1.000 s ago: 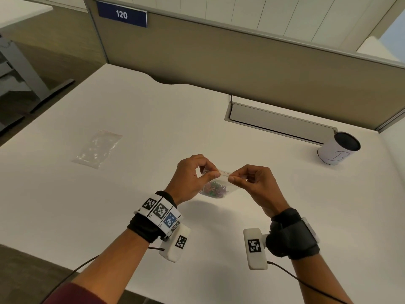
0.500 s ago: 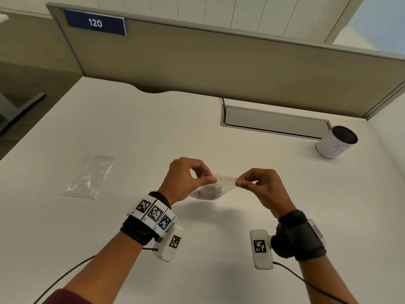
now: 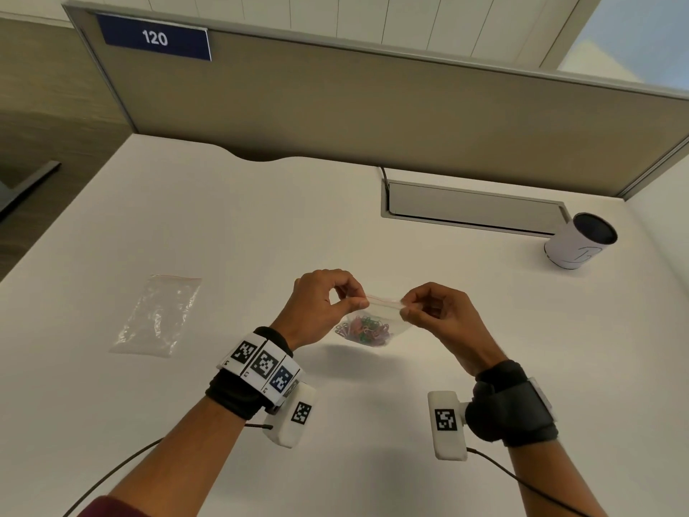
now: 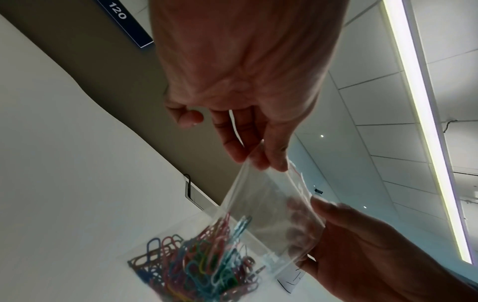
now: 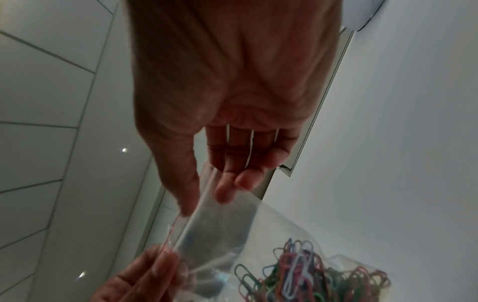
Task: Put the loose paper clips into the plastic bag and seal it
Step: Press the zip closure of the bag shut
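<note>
Head view: left hand (image 3: 320, 307) and right hand (image 3: 436, 315) each pinch a top corner of the zip bag (image 3: 367, 322), held above the desk (image 3: 261, 225). Wrist views: paper clips (image 4: 196, 263) sit inside, both grips holding the strip. Sealing step; next probably pressing along it.

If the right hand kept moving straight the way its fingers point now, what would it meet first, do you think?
The right hand points leftward along the plastic bag top, which it pinches. Going straight on, it would likely meet the left hand, pinching the other end, first. Depth is hard to judge.
</note>
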The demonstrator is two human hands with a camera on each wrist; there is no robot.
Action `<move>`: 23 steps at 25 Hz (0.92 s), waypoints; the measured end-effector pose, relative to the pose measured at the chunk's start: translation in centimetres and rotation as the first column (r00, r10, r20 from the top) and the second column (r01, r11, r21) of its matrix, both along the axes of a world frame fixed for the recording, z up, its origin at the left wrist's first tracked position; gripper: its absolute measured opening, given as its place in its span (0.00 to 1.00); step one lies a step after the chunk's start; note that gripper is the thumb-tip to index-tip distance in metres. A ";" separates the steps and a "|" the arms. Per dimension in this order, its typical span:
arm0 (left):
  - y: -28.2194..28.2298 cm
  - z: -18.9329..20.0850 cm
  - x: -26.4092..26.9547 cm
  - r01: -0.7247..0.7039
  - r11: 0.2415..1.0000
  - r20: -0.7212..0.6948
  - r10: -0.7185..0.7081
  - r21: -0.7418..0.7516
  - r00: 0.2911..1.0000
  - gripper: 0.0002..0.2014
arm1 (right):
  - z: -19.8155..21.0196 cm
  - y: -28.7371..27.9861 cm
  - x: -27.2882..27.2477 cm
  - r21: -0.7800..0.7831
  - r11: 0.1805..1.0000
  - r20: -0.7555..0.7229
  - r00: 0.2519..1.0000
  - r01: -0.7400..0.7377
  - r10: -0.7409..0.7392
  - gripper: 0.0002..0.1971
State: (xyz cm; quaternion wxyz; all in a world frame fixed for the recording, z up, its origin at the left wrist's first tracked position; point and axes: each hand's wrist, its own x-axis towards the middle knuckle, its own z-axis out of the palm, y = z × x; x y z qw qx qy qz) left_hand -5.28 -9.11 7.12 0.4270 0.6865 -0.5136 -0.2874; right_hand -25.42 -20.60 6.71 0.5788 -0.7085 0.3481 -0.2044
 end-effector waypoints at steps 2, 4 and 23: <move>0.1 0.1 0.6 0.021 1.000 -0.024 -0.020 0.020 1.000 0.03 | 0.1 0.2 0.9 -0.066 0.997 -0.049 0.998 -0.050 0.047 0.06; 0.1 0.2 1.1 0.029 0.999 -0.030 -0.029 0.021 0.999 0.03 | 0.3 0.4 1.8 -0.143 0.988 -0.065 0.997 -0.053 0.045 0.04; -11.3 2.8 12.4 0.142 0.989 -0.027 -0.141 0.045 0.990 0.10 | 1.5 -10.3 11.4 -0.089 0.987 0.016 0.991 -0.131 0.133 0.07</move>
